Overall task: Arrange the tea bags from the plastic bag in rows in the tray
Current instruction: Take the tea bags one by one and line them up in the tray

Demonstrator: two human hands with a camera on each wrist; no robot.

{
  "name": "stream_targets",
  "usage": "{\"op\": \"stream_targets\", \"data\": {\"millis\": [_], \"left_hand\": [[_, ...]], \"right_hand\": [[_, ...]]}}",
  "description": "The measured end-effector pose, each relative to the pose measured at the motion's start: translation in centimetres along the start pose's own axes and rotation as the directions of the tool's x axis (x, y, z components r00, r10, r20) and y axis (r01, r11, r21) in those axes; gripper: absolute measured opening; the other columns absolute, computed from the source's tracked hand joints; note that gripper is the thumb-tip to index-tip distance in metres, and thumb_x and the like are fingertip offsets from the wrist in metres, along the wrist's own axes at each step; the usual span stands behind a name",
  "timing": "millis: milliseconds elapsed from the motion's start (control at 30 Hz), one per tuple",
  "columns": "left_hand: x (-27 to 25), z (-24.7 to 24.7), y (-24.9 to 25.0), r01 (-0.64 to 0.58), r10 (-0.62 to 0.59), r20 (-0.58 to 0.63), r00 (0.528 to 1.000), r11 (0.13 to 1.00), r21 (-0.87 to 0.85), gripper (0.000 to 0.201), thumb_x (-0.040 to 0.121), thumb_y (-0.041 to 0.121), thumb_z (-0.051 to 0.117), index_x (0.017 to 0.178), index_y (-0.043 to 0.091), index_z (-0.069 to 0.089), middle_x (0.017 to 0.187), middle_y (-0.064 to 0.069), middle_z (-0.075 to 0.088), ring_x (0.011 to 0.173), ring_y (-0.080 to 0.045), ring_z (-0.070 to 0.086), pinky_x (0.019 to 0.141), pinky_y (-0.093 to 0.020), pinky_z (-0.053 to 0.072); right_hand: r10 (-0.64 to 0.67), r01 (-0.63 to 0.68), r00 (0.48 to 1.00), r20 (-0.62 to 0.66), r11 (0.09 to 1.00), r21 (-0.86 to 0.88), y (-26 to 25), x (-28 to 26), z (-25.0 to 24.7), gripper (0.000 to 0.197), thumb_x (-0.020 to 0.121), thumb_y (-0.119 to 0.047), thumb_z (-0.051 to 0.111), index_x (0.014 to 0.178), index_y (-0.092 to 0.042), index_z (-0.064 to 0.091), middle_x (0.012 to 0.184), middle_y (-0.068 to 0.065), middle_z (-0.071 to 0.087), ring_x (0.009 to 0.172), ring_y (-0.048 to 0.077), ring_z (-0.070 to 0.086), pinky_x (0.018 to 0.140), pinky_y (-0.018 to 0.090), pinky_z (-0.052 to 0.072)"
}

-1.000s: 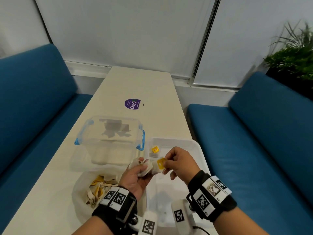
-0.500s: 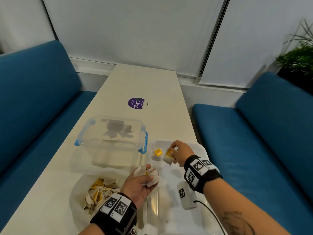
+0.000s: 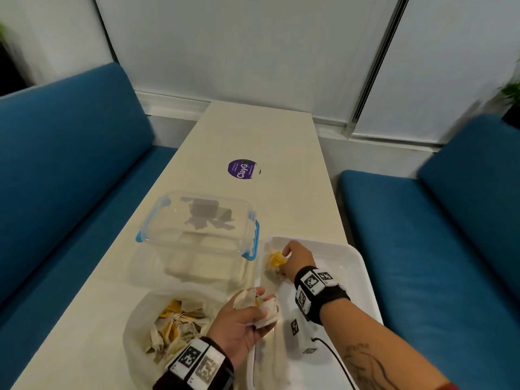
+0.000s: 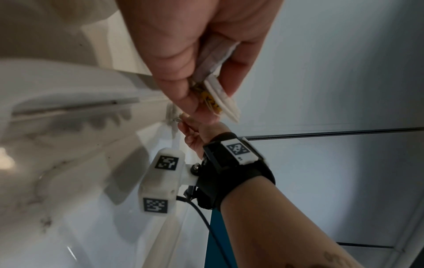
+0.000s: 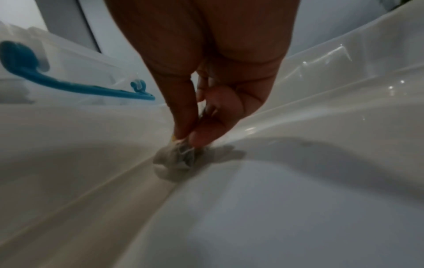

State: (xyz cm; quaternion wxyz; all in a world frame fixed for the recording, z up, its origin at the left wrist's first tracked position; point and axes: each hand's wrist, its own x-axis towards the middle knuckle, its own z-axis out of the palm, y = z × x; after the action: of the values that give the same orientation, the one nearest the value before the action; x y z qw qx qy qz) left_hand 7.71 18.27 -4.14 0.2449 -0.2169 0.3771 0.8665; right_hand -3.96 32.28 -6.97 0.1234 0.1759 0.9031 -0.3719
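A white tray (image 3: 351,266) lies at the table's near right. My right hand (image 3: 295,258) reaches into its far left corner and pinches a tea bag (image 5: 176,159) with a yellow tag (image 3: 277,258) that rests on the tray floor by the wall. My left hand (image 3: 247,319) hovers at the tray's left edge, palm up, holding a small bunch of white tea bags (image 3: 264,311) with yellow tags (image 4: 211,101). The clear plastic bag (image 3: 140,322) with several more tea bags (image 3: 174,325) lies left of that hand.
A clear lidded container (image 3: 199,237) with blue clips (image 5: 75,85) stands just behind the bag and left of the tray. A purple round sticker (image 3: 242,169) marks the table's middle. Blue sofas (image 3: 70,170) flank the narrow table on both sides.
My right hand took one tea bag from the left hand's bunch and carried it forward and down into the tray's far left corner. The left hand stayed near the tray edge.
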Motion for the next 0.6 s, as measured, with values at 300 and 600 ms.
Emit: {"op": "stream_targets", "data": {"millis": [300, 600], "left_hand": [[0.0, -0.1, 0.1, 0.015, -0.015, 0.006, 1.0, 1.0, -0.005, 0.03, 0.085, -0.019, 0.041, 0.1, 0.001, 0.056, 0.103, -0.023, 0.064, 0.085, -0.035, 0.062, 0.056, -0.034, 0.057], [0.1, -0.3, 0.0, 0.012, -0.012, 0.026, 1.0, 1.0, 0.001, 0.03, 0.084, -0.019, 0.042, 0.1, 0.001, 0.057, 0.105, -0.023, 0.065, 0.083, -0.035, 0.064, 0.058, -0.034, 0.057]], "right_hand": [[0.042, -0.044, 0.974, 0.225, 0.999, 0.003, 0.3, 0.6, -0.2, 0.019, 0.084, -0.003, 0.063, 0.079, -0.019, 0.054, 0.068, 0.006, 0.059, 0.045, 0.011, 0.061, 0.04, 0.02, 0.045], [-0.015, 0.011, 0.999, -0.041, 0.997, -0.081, 0.6, 1.0, 0.2, 0.036, 0.079, -0.006, 0.065, 0.067, -0.023, 0.036, 0.079, 0.003, 0.053, 0.078, 0.024, 0.055, 0.076, 0.035, 0.051]]}}
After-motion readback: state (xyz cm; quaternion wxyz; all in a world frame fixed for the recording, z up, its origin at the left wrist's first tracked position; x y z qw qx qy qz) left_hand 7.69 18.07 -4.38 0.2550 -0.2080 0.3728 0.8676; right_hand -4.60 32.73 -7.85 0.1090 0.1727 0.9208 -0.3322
